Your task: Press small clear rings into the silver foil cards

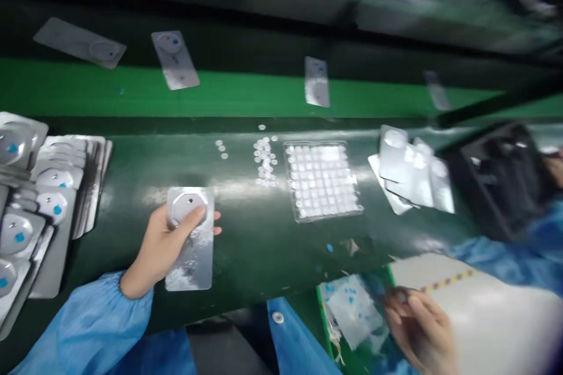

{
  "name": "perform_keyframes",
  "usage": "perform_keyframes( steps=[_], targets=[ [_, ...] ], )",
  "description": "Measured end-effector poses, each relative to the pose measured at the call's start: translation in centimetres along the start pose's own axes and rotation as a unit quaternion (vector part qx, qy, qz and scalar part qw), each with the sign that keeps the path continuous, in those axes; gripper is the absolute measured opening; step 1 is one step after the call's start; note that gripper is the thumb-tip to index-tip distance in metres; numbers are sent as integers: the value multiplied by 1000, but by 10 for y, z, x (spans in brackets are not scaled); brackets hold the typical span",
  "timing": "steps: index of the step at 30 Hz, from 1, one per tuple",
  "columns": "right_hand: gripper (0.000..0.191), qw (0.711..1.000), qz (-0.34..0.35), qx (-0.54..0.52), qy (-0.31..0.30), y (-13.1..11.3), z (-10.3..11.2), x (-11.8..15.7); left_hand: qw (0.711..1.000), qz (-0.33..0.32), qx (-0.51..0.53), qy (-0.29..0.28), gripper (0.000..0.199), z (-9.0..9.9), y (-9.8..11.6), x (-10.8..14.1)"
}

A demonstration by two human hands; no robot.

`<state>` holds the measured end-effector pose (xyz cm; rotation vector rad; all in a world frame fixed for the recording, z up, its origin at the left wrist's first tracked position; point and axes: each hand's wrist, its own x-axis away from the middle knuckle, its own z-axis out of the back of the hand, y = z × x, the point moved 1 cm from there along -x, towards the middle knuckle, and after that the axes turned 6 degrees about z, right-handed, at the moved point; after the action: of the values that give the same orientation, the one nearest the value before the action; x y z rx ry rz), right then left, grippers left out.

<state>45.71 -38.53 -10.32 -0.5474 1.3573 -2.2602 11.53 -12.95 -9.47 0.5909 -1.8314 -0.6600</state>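
Note:
My left hand (169,246) grips a flat silver metal plate (191,263) with a round recess and a small dark hole near its top. The thumb lies over the recess and fingertips show past the right edge. My right hand (422,328) is at the lower right, blurred, fingers pinched together. A thin yellow-and-dark striped piece (448,281) extends from beside its fingertips; what is pinched cannot be made out. Close to this hand lies a clear plastic bag (354,310) with small blue pieces.
Stacked silver plates (57,187) stand at the left. Small white discs (265,161) lie loose beside a clear tray (325,181) of white round pieces. More plates (416,170) lie to the right, near a black bin (497,181) and another person's blue sleeve (488,255). Plates lie on the green ledge (250,94).

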Motion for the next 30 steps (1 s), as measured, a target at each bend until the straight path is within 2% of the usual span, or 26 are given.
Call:
perform_keyframes(
  steps=[1, 3, 6, 8, 11, 14, 15, 18, 21, 26, 30],
  targets=[
    [60, 999, -17, 27, 14, 19, 13, 1, 1000, -5, -21, 18, 48, 1, -1, -1],
    [59, 997, -38, 65, 31, 54, 19, 4, 996, -26, -65, 59, 51, 3, -3, -4],
    [52, 991, -53, 111, 60, 97, 5, -4, 986, -78, -105, 107, 55, 0, -1, -14],
    [47, 985, -49, 138, 93, 111, -2, -14, 982, -108, -105, 111, 54, -10, 3, -15],
    [38, 975, -27, 156, 158, 111, 3, -21, 982, -140, -84, 100, 48, -30, 5, 0],
    [11, 968, 26, 140, 209, 98, 20, -21, 987, -142, -41, 68, 47, -58, -6, 24],
    [8, 966, 50, 130, 219, 92, 25, -21, 989, -137, -29, 46, 49, -68, -12, 32],
    [21, 962, 107, 92, 235, 78, 39, -23, 990, -135, -25, -30, 53, -102, -32, 52],
    [13, 966, 111, 56, 226, 74, 54, -24, 984, -154, -45, -81, 58, -128, -48, 67],
    [28, 978, 76, 16, 192, 87, 81, -2, 982, -144, -79, -92, 56, -142, -63, 74],
    [36, 983, 62, 7, 175, 84, 87, 22, 984, -93, -124, -88, 54, -150, -68, 66]
  ],
)
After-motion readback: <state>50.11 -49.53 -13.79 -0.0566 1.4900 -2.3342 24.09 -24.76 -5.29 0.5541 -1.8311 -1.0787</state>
